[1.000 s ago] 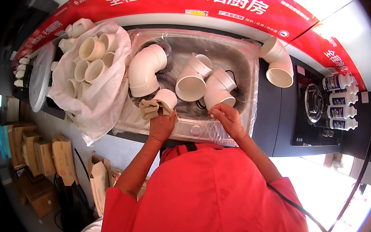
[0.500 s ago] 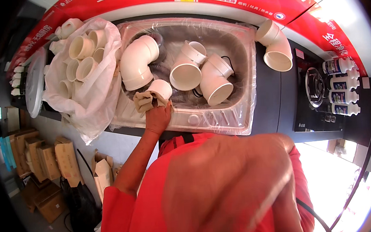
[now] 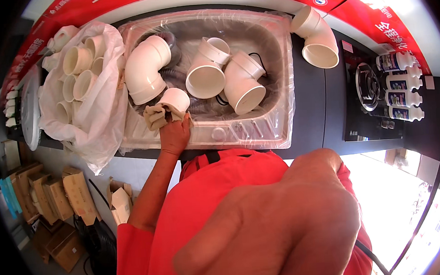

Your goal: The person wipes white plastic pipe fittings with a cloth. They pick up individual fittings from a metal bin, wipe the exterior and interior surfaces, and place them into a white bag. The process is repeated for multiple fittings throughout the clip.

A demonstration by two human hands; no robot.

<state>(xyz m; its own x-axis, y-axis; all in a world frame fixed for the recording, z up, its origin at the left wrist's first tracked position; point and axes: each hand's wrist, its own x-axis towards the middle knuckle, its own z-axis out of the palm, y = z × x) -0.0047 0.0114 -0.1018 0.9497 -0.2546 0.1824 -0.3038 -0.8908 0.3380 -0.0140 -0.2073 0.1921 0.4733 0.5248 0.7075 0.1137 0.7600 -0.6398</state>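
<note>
My left hand [image 3: 175, 134] is closed on a crumpled brown cloth [image 3: 155, 116] pressed against a short white plastic pipe fitting [image 3: 176, 98]. Both are at the near left rim of a plastic-wrapped metal sink [image 3: 202, 139]. My right hand [image 3: 231, 237] is raised in front of my red shirt, very large and blurred, so its fingers cannot be made out. Inside the sink are a curved white elbow pipe [image 3: 144, 71] on the left, a white angled fitting [image 3: 205, 81] in the middle and another angled fitting [image 3: 242, 88] to its right.
A white sack [image 3: 105, 106] full of white fittings stands left of the sink. Another white elbow [image 3: 320, 40] rests on the dark counter [image 3: 311, 99] at right. Beyond it are a black cooktop [image 3: 368, 123] and several white bottles [image 3: 400, 82]. Cardboard boxes [image 3: 68, 247] are on the floor at lower left.
My right hand has moved lower and to the left, coming closer to the camera. My left hand keeps the cloth at the same fitting. The whole view has shifted slightly.
</note>
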